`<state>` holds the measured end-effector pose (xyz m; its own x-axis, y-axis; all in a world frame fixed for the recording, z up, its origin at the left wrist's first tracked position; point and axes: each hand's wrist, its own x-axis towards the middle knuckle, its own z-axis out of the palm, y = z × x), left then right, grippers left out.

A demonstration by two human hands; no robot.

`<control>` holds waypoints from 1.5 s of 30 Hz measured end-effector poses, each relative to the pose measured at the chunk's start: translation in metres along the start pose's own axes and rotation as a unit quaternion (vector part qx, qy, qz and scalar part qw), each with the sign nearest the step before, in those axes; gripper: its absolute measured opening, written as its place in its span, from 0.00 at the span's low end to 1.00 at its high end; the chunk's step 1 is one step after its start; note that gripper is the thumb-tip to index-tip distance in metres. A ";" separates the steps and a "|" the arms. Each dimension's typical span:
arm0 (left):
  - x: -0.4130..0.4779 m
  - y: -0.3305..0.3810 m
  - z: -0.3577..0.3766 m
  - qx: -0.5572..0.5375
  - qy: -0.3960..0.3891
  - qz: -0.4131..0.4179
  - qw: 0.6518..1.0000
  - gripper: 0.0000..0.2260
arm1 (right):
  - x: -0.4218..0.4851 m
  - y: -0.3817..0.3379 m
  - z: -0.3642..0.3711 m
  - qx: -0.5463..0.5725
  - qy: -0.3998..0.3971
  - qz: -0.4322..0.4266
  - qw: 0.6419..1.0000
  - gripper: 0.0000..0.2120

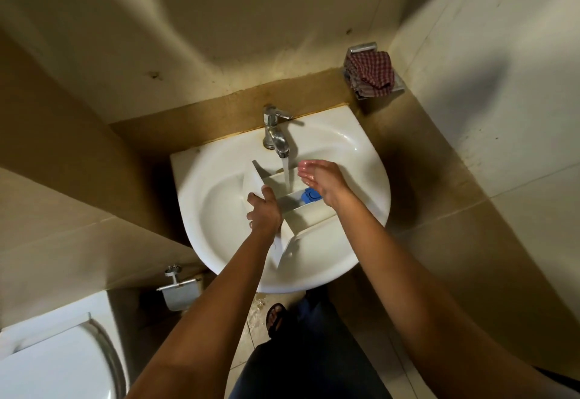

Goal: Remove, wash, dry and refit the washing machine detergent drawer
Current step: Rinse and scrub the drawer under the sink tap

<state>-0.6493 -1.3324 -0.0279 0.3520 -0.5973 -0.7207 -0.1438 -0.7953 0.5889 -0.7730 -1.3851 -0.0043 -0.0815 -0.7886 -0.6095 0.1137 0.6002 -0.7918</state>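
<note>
My left hand (265, 210) grips the detergent drawer (314, 226) at its left end, thumb up along the white front panel and fingers curled round the edge. The drawer lies tilted inside the white sink (370, 153), stretching across the bowl from my left hand towards my right. Its open compartments face up, and its near corner reaches down towards the front rim. The blue insert (310, 194) sits in the compartment at the drawer's far right, just beside my right wrist. My right hand (320, 179) holds nothing. It is cupped loosely with the fingers together and the palm turned towards the water, and its skin is wet and shiny. It hovers over the drawer, just right of the stream. The chrome tap (276, 135) at the back of the sink is running, and the water (286, 172) falls straight into the drawer's back compartment between my two hands. On the wall to the right, above the sink, a red checked cloth (370, 73) is bunched in a metal holder. Down to the left I can see the white toilet (47, 361) and a paper holder (179, 292) on the wall beside it. Below the sink, my sandalled foot (276, 320) stands on the tiled floor.
</note>
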 end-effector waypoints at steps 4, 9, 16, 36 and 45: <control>0.000 0.000 0.000 -0.008 -0.002 -0.004 1.000 0.28 | 0.017 -0.017 0.037 0.205 -0.078 0.132 0.967 0.08; 0.001 -0.002 0.000 -0.005 -0.009 -0.003 1.000 0.28 | 0.038 -0.019 0.053 0.387 -0.044 0.217 0.895 0.09; 0.000 -0.002 -0.001 -0.028 0.014 -0.022 0.999 0.24 | 0.030 -0.006 0.043 0.280 -0.131 0.188 0.932 0.09; -0.003 -0.002 -0.002 0.011 -0.004 0.031 0.999 0.27 | 0.024 0.047 -0.068 -0.598 0.037 -0.178 0.780 0.20; 0.000 -0.003 0.000 0.009 -0.004 0.009 1.000 0.27 | 0.039 0.000 0.045 0.211 -0.079 0.121 0.967 0.08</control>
<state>-0.6485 -1.3299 -0.0300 0.3412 -0.6121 -0.7134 -0.1663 -0.7862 0.5951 -0.7319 -1.4216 -0.0262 0.1461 -0.6625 -0.7347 0.5078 0.6875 -0.5190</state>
